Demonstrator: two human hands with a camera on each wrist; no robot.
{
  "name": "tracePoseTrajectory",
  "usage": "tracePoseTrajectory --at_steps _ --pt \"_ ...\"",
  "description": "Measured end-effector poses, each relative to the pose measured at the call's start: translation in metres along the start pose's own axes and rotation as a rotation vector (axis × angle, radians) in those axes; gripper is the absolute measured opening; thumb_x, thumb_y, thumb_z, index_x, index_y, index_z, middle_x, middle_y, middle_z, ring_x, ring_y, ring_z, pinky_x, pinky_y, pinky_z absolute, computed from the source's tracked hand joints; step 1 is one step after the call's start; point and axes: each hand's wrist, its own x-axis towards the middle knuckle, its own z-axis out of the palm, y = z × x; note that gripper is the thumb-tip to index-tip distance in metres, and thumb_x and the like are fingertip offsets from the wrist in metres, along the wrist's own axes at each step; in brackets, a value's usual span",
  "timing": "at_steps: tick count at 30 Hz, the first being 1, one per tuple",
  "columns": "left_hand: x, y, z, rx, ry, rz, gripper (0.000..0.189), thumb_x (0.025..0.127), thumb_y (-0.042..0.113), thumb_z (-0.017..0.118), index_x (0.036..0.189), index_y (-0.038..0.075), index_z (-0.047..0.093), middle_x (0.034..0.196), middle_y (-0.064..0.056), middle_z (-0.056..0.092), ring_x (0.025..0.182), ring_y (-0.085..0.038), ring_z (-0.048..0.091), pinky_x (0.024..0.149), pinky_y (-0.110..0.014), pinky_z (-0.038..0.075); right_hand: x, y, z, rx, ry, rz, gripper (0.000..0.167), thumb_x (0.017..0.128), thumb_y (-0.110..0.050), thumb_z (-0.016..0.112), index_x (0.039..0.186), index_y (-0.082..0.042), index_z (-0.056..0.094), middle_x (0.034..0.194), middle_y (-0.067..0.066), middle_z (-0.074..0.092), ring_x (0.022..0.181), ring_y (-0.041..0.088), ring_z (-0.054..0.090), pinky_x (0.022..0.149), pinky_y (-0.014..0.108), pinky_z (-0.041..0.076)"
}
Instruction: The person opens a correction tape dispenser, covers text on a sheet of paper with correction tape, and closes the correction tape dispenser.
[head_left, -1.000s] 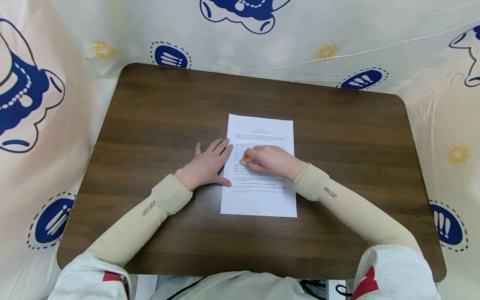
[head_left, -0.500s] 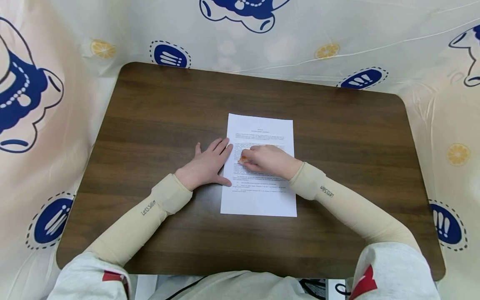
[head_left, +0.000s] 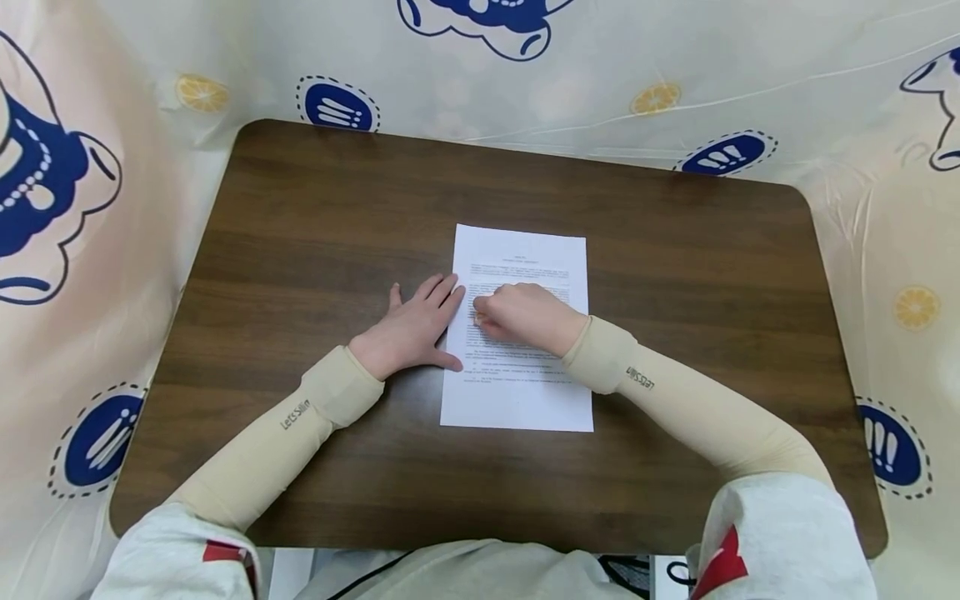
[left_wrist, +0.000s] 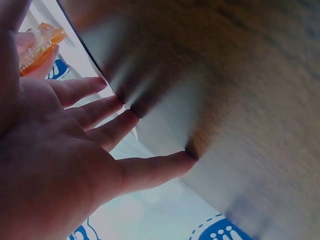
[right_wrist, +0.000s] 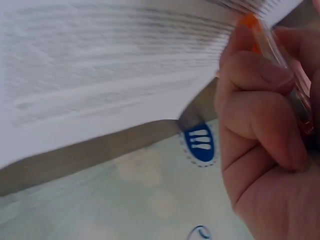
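Observation:
A white printed sheet of paper (head_left: 517, 408) lies on the table. My left hand (head_left: 408, 333) rests at its left edge with straight, spread fingers, the fingertips and thumb pressing on the sheet's margin and the table. Over the middle of the text is my right hand (head_left: 528, 317), fingers curled round a small orange and clear plastic correction tape (right_wrist: 272, 45). In the head view the hand mostly hides it; the left wrist view shows part of the correction tape (left_wrist: 42, 52). Whether its tip touches the page cannot be made out.
The brown wooden table (head_left: 337, 208) has rounded corners and extends around the sheet on all sides. A pale curtain (head_left: 480, 92) printed with blue figures and orange slices hangs behind and beside it.
My right hand has moved a little left across the page, and the orange of the correction tape has become hidden behind it. The left hand and the paper stay put.

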Motion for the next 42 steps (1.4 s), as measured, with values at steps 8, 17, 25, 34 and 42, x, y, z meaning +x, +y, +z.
tracePoseTrajectory --at_steps 8,17,25,34,42 --pt "0.003 0.0 0.001 0.009 0.0 -0.004 0.117 0.081 0.055 0.086 0.165 0.004 0.024 0.174 -0.017 0.014 0.159 -0.04 0.013 0.109 -0.085 0.014 0.005 -0.004 -0.01 -0.006 -0.072 0.021 0.011 0.099 -0.008 0.069 0.108 -0.004 0.074 0.083 0.007 0.073 0.066 0.018 0.059 0.068 0.029 0.051" --pt "0.002 0.001 0.0 -0.008 0.001 -0.006 0.117 0.08 0.054 0.087 0.165 0.004 0.024 0.174 -0.017 0.014 0.159 -0.04 0.012 0.109 -0.085 0.013 0.001 -0.001 -0.007 -0.025 -0.066 0.009 0.011 0.1 -0.009 0.068 0.109 -0.005 0.073 0.081 0.006 0.071 0.064 0.017 0.056 0.065 0.028 0.048" --pt "0.001 0.0 0.0 0.002 0.002 -0.015 0.118 0.079 0.055 0.088 0.165 0.004 0.025 0.174 -0.017 0.014 0.159 -0.04 0.012 0.109 -0.084 0.013 -0.004 0.004 -0.004 -0.014 -0.035 -0.002 0.009 0.098 -0.005 0.066 0.105 -0.006 0.072 0.072 0.003 0.062 0.061 0.016 0.051 0.059 0.027 0.043" --pt "0.002 0.0 0.0 0.002 -0.017 -0.029 0.118 0.08 0.057 0.086 0.166 0.006 0.023 0.174 -0.016 0.012 0.159 -0.04 0.011 0.11 -0.084 0.011 -0.007 0.007 -0.004 -0.018 -0.018 -0.006 0.007 0.097 -0.003 0.064 0.099 -0.006 0.07 0.067 0.002 0.056 0.059 0.015 0.047 0.056 0.027 0.037" --pt "0.003 -0.001 0.0 -0.008 -0.022 -0.03 0.118 0.081 0.055 0.086 0.166 0.006 0.022 0.174 -0.016 0.012 0.159 -0.041 0.01 0.111 -0.084 0.01 -0.014 0.011 -0.003 -0.015 0.004 -0.016 0.006 0.098 -0.005 0.065 0.097 -0.007 0.07 0.066 0.001 0.055 0.059 0.015 0.047 0.057 0.027 0.04"
